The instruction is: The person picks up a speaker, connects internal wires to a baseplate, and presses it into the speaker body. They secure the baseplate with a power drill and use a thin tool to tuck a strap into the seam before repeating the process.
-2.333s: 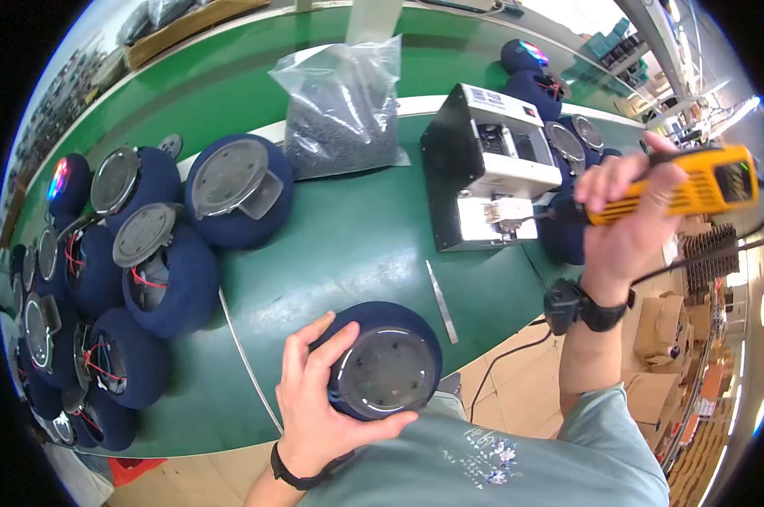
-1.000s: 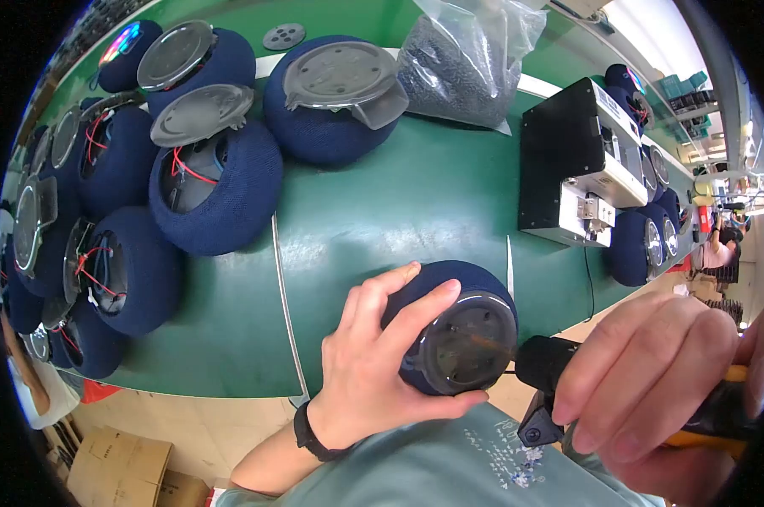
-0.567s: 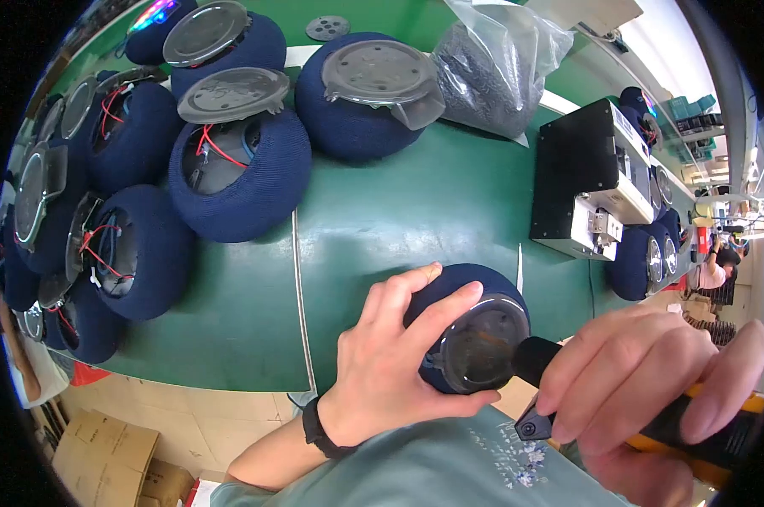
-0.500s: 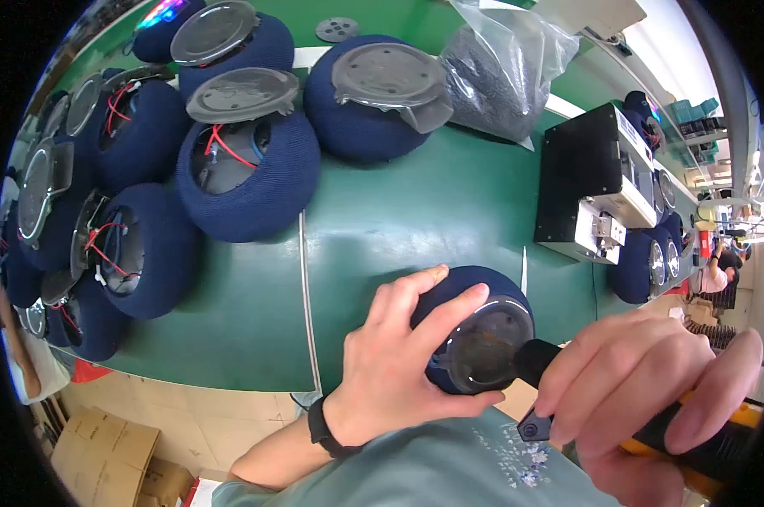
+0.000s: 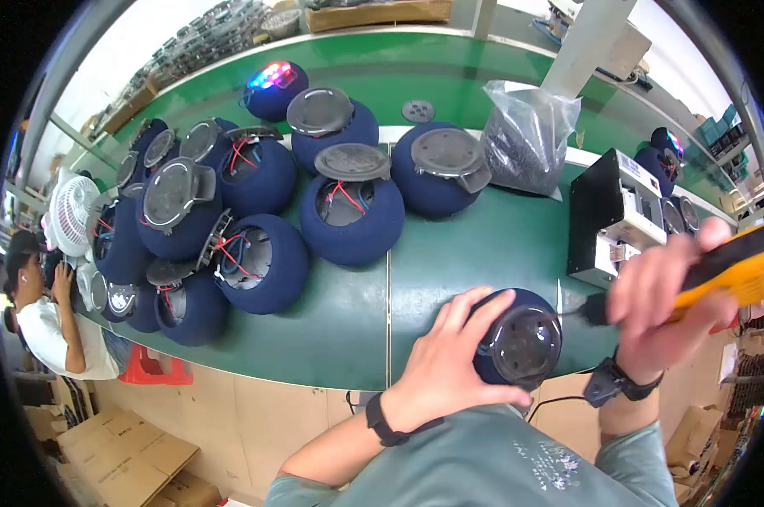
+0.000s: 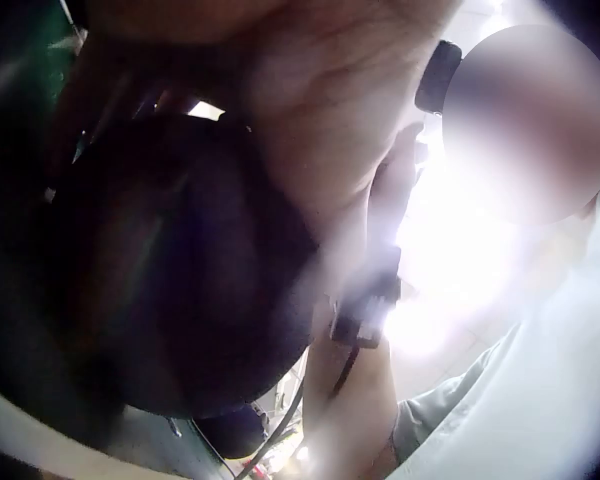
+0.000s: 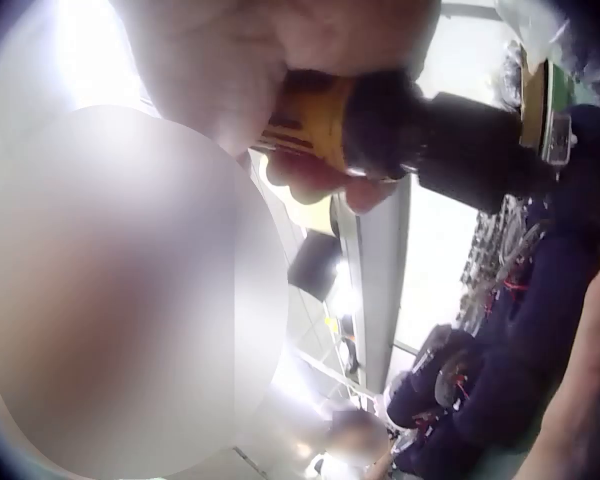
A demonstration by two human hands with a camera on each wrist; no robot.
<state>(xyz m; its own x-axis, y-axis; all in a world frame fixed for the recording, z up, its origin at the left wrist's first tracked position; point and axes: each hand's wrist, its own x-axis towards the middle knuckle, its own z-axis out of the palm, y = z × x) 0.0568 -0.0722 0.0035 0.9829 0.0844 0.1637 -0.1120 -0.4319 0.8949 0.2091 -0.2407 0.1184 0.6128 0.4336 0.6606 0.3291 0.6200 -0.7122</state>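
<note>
My left hand [image 5: 445,363] grips a round speaker [image 5: 527,345] covered in navy fabric, near the table's front edge. Its smoky see-through plastic cover faces up, with several dark holes in it. In the left wrist view the speaker [image 6: 190,270] is a dark mass under the palm. My right hand [image 5: 657,296] holds a yellow and black electric screwdriver [image 5: 744,283] to the right of the speaker. The thin bit points left, and its end overlaps the cover's upper right edge in the head view. The screwdriver [image 7: 315,110] also shows within the fingers in the right wrist view.
Several navy speakers [image 5: 352,221] crowd the table's left side, some with lids raised and red wires showing. A bag of small dark pieces [image 5: 526,152] and a black and white machine [image 5: 614,220] stand behind. Tweezers [image 5: 561,297] lie near the speaker. Another person [image 5: 52,329] sits far left.
My right hand has drawn the screwdriver up and back from the speaker's cover. The head view has swung to take in more of the table's left and back. My left hand keeps its grip.
</note>
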